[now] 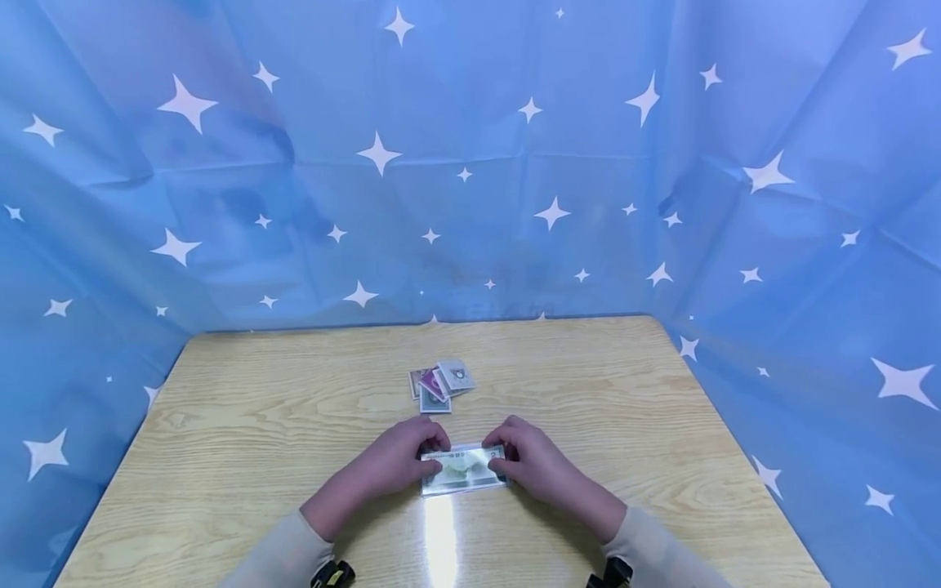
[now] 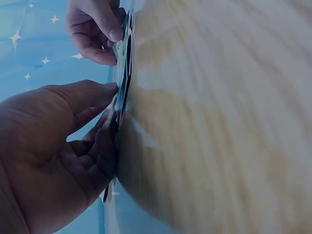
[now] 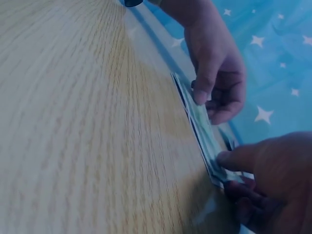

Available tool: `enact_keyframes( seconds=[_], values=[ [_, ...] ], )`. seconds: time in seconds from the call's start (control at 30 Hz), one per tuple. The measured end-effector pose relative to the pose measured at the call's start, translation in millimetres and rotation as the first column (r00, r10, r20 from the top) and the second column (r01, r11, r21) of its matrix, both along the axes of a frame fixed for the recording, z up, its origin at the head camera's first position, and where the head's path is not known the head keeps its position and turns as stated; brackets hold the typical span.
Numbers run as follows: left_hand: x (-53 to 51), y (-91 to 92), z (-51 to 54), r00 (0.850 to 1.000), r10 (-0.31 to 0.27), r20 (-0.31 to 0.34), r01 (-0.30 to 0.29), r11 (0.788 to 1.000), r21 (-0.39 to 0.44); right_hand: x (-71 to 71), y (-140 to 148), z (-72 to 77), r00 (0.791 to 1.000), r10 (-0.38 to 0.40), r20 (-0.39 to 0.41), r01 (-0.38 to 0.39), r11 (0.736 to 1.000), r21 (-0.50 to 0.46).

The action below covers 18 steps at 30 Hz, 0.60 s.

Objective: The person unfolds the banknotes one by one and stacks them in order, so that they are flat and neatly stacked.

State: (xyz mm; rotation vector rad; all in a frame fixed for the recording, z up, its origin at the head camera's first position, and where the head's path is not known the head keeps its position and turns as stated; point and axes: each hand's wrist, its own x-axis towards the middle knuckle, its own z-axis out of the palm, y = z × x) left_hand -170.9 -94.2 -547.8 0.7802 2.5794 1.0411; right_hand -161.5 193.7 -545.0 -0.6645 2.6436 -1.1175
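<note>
Free tabletop (image 1: 279, 433) left and right, paper pile (image 1: 441, 387) blocking just beyond the banknotes (image 1: 461, 472), starry curtain (image 1: 470, 196) behind

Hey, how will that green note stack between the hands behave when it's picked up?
The green note stack is probably light and bendable, looking thin and papery. Its layers may slip apart, since their edges show gaps. Being flat, it seems unlikely to roll.

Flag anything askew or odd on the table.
The card-like pile looks askew: its pieces overlap at mixed angles. It lies beyond the green-printed paper held by the left hand and right hand. No spill visible.
</note>
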Motion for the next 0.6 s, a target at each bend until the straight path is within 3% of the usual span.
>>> enact_keyframes(
  seconds=[0.23,0.6],
  values=[
    [0.5,0.8,-0.6,0.998,-0.007,-0.065,0.006,1.000,-0.024,-0.6,0.1,0.3,1.000,0.000,-0.024,0.001,1.000,0.022],
    [-1.1,0.0,0.5,1.000,-0.005,-0.017,0.005,1.000,0.008,0.2,-0.8,1.8,1.000,0.001,-0.022,0.000,1.000,0.009]
  ],
)
